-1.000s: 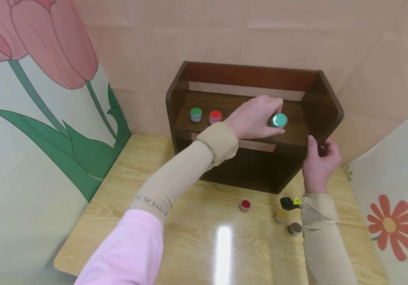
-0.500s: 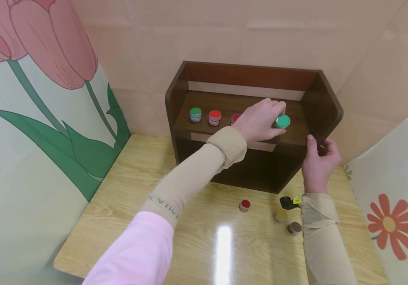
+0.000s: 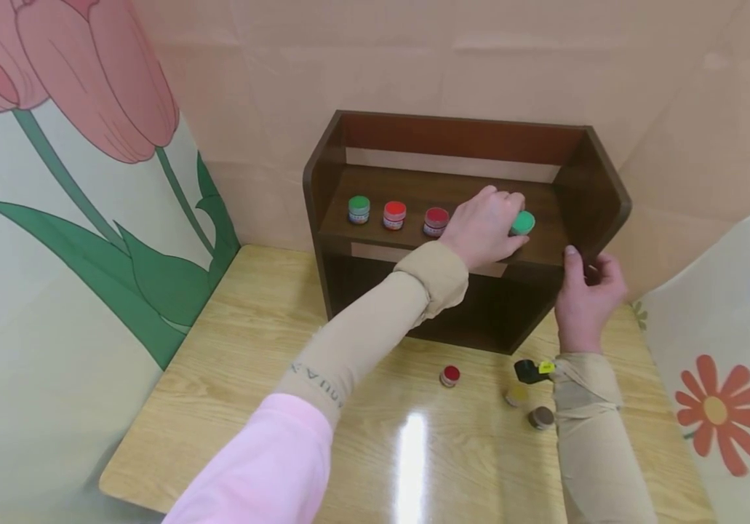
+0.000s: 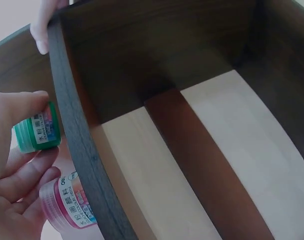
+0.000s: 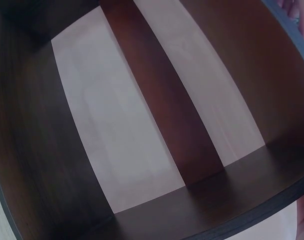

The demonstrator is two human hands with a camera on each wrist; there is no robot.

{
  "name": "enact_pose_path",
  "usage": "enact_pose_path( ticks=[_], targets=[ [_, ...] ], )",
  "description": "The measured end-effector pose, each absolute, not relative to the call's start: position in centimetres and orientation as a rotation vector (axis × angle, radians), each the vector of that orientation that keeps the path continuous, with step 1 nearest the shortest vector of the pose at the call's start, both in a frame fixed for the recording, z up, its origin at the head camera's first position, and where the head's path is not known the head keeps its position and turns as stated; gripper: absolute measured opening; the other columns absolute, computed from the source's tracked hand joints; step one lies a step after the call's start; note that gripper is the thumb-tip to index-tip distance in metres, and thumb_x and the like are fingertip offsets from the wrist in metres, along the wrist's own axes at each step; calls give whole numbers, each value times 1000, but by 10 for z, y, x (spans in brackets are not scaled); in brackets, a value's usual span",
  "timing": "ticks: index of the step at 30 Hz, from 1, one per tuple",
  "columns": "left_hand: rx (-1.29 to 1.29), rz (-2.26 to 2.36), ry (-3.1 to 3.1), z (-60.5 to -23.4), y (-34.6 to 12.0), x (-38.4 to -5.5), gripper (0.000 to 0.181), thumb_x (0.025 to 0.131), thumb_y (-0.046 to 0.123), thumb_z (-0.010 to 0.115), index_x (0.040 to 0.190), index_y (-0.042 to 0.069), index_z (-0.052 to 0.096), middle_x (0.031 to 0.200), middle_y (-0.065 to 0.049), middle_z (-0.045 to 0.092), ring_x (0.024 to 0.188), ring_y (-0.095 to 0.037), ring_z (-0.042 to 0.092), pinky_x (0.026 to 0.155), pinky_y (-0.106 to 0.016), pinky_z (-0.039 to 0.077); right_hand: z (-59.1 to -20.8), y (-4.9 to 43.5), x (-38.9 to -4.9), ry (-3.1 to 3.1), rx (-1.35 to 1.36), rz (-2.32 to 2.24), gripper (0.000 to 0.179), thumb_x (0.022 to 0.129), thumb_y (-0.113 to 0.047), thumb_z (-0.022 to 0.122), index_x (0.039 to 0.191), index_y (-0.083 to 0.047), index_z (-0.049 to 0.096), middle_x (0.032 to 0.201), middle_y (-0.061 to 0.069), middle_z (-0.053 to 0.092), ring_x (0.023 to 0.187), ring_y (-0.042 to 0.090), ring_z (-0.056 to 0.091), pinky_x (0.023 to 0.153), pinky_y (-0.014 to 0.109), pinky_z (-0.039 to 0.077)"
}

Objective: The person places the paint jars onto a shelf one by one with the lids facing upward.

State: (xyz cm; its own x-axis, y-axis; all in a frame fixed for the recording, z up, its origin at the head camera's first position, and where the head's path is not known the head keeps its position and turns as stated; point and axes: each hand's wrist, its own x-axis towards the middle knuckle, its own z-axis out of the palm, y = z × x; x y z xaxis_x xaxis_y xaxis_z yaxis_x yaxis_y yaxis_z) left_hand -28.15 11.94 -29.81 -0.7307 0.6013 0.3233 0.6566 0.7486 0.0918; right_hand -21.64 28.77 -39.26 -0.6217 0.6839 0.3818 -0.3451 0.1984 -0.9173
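My left hand point(image 3: 487, 227) pinches a teal-green paint jar point(image 3: 522, 223) at the upper board of a dark brown shelf unit point(image 3: 375, 178). In the left wrist view, thumb and fingers hold the green jar point(image 4: 38, 129) by its sides, close to the board's front edge. A crimson paint jar point(image 3: 436, 221) stands just left of this hand; farther left are a bright red jar point(image 3: 394, 215) and a green jar point(image 3: 358, 209). My right hand point(image 3: 589, 300) grips the unit's right side panel, thumb on its front edge; its other fingers are partly hidden.
On the wooden table point(image 3: 257, 306) before the unit stand a dark red jar point(image 3: 449, 375), a yellow jar point(image 3: 516, 396) and a brown jar point(image 3: 541, 418). A small black device point(image 3: 532, 371) sits by the right wrist. A backdrop point(image 3: 414, 65) rises behind the unit.
My left hand has slid slightly right along the upper board with the teal-green jar, which has come down a little. The crimson jar has come into sight behind it. My right hand stays put.
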Motion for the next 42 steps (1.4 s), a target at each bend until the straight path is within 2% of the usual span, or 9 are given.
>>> enact_pose_path(
  ticks=[4,23,33,42],
  targets=[
    [-981,-282,-2694,-298,122,-282,42,93,48,69,120,17,63,106,9,66,98,-13,54,76,-23,50,-391,287,-216,-1627,-314,1567,19,90,-20,79,98,-4,74,89,-3,63,83,12,62,78,24,47],
    [-956,-206,-2758,-301,126,-282,46,93,52,69,125,20,66,108,9,68,102,-12,54,79,-23,52,-393,287,-218,-1624,-327,1573,19,89,-21,79,99,-4,75,89,-3,63,83,13,60,77,24,45],
    [-910,-125,-2771,-301,126,-283,48,92,59,67,120,21,68,107,11,69,103,-13,53,79,-25,53,-394,286,-219,-1627,-336,1574,19,90,-20,79,100,-5,75,90,-2,63,84,13,60,78,24,45],
    [-903,-110,-2693,-298,121,-282,67,85,73,63,124,19,68,114,8,68,104,-14,50,82,-20,49,-393,286,-217,-1615,-309,1577,19,90,-19,79,98,-3,74,88,-2,63,83,13,60,77,24,46]
  ],
)
